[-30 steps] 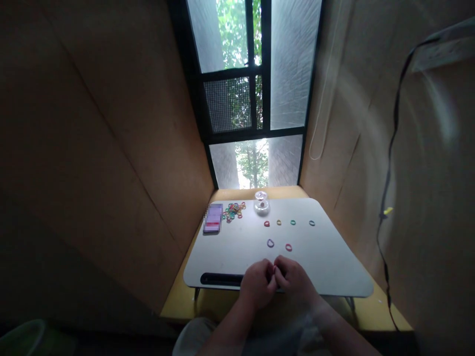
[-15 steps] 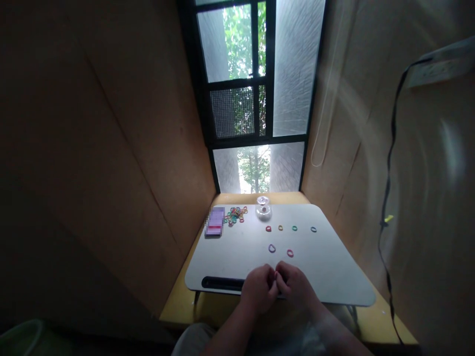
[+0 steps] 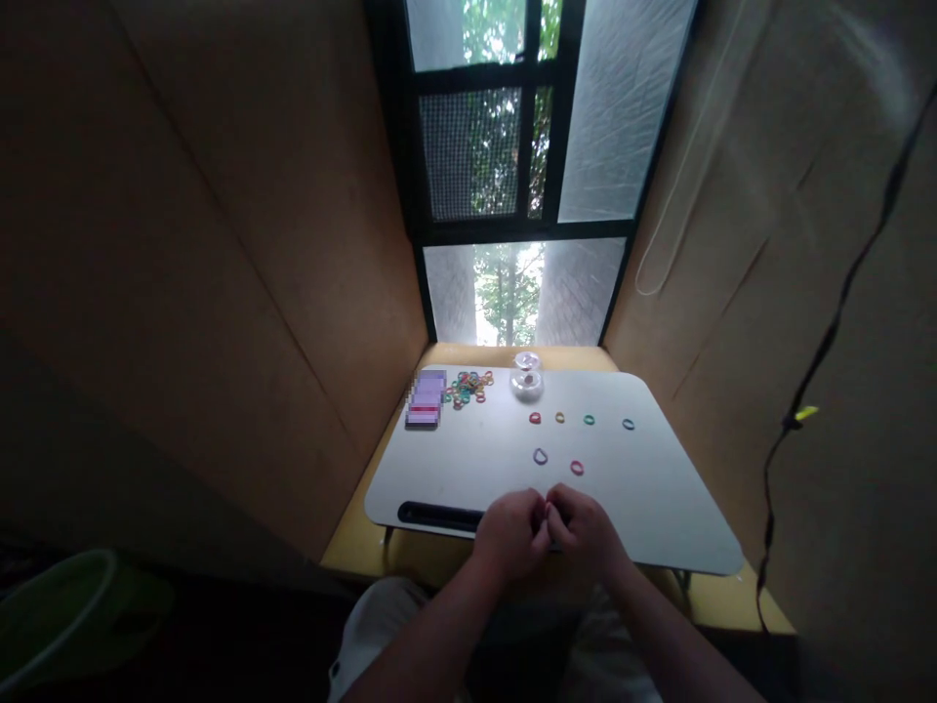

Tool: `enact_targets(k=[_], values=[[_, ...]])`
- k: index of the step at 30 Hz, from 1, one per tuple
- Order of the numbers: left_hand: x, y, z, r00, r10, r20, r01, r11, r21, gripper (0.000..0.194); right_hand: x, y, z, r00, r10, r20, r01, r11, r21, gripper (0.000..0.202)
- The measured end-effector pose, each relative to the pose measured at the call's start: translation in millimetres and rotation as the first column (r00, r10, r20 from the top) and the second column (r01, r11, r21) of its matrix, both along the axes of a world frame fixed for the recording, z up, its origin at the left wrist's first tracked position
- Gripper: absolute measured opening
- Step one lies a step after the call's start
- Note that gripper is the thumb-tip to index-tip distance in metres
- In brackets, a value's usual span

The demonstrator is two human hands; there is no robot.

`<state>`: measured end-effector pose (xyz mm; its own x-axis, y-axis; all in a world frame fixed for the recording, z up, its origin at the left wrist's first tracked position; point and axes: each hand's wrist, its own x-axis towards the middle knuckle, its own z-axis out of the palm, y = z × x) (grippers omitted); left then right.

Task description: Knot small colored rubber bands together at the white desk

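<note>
Over the near edge of a white lap table, my left hand and my right hand meet, fingertips pinched together. Whatever lies between the fingers is too small and hidden to make out. Just beyond them lie a purple band and a pink band. Farther back is a row of small bands: red, yellow, green and blue. A heap of mixed coloured bands sits at the far left.
A clear round container stands at the back. Left of the heap lies a purple, blurred flat object. A black slot runs along the table's near left edge. Walls flank both sides; a cable hangs at right, a green tub stands lower left.
The view has tilted downward, so the table and window sit higher in it. My hands stay together in nearly the same pose, and the bands on the table have not moved.
</note>
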<state>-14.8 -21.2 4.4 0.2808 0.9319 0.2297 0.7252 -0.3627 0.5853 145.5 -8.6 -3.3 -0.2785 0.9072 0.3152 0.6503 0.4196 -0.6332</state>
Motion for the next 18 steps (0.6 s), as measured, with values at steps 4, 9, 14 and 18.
enact_targets(k=[4, 9, 14, 18], values=[[-1, 1, 0.6, 1.000, -0.020, -0.020, 0.020, 1.000, -0.005, 0.012, 1, 2, -2.5, 1.000, 0.014, 0.008, -0.014, 1.000, -0.007, 0.012], [-1, 6, 0.3, 0.999, -0.043, -0.017, 0.042, 0.999, -0.027, 0.016, 2, 4, 1.0, 1.000, 0.010, 0.002, -0.010, 0.999, -0.046, 0.011], [-1, 12, -2.0, 0.996, -0.056, 0.075, 0.065, 0.990, -0.128, 0.013, 1, 8, 3.9, 1.000, -0.002, -0.011, 0.001, 0.989, -0.146, 0.012], [-1, 15, -3.1, 0.994, -0.061, 0.087, 0.076, 0.981, -0.180, 0.010, 3, 10, 2.8, 1.000, 0.011, -0.017, -0.014, 0.982, -0.187, 0.012]])
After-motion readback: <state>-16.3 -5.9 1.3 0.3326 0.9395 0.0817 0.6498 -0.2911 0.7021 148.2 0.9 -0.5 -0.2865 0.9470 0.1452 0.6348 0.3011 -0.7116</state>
